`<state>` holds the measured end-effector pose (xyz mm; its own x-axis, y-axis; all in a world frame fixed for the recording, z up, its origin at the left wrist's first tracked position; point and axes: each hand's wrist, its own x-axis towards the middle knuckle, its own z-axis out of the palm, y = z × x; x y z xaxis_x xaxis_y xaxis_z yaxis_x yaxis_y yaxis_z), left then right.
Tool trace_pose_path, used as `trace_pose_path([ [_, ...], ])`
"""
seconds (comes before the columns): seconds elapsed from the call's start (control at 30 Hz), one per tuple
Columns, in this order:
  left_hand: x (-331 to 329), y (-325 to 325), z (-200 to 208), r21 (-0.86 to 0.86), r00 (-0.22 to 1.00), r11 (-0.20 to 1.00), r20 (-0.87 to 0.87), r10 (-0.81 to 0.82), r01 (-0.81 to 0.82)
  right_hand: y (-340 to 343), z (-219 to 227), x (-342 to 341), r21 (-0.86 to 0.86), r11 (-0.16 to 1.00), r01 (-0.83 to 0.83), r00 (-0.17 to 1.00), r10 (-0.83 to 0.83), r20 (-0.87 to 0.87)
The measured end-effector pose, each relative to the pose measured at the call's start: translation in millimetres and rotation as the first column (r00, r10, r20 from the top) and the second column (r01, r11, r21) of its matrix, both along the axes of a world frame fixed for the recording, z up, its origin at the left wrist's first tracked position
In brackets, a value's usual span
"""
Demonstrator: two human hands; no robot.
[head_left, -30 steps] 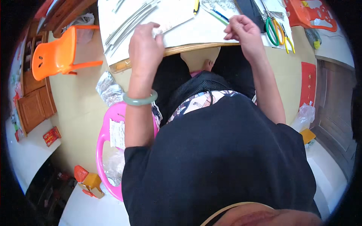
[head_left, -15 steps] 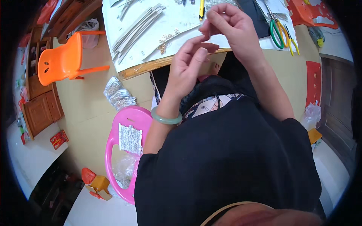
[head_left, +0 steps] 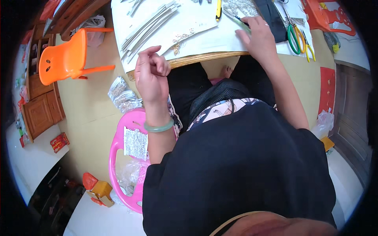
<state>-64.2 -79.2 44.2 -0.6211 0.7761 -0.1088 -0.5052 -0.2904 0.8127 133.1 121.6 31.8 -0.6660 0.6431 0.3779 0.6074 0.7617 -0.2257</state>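
My right hand (head_left: 260, 39) is over the far part of the white-covered table (head_left: 220, 41), with its fingers around slim green-handled pliers (head_left: 243, 26). The thumb stands a little apart, and the green handle is smeared by motion. At the table's near left edge, my left hand (head_left: 150, 74) is raised with its fingers curled. Anything small in that hand is hidden. Gold and silver metal rings (head_left: 179, 41) lie between the hands, near the front of the table. Left of them is a stack of thin grey-white strips (head_left: 151, 27).
A yellow cutter (head_left: 219, 11) and a heap of small clear or silvery pieces (head_left: 244, 7) lie farther back. Green-and-orange-handled scissors (head_left: 294, 37) rest at the right. An orange chair (head_left: 67, 59) and a pink seat (head_left: 118, 147) holding a white card stand on the left.
My hands have moved apart. The left one has dropped back left to the table edge; the right one has moved down and slightly right, onto the pliers.
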Motion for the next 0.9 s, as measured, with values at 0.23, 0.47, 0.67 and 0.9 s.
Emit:
trace_pose_path([
  [0.23,3,-9,7,0.114,0.999,0.993,0.033,-0.022,0.018,6,-6,8,-0.005,0.997,0.078,0.997,-0.078,0.009],
  [0.47,18,-17,12,0.130,0.999,0.991,-0.014,-0.038,0.039,11,4,-1,0.172,0.984,0.041,0.984,-0.070,0.166],
  [0.67,24,-18,11,0.127,1.000,0.992,-0.028,-0.013,0.017,-14,24,-13,-0.593,0.800,-0.095,0.987,-0.003,-0.162],
  [0.9,30,-16,16,0.106,0.994,0.992,-0.096,-0.056,0.066,-35,17,-49,-0.206,0.894,-0.397,0.901,0.423,0.100],
])
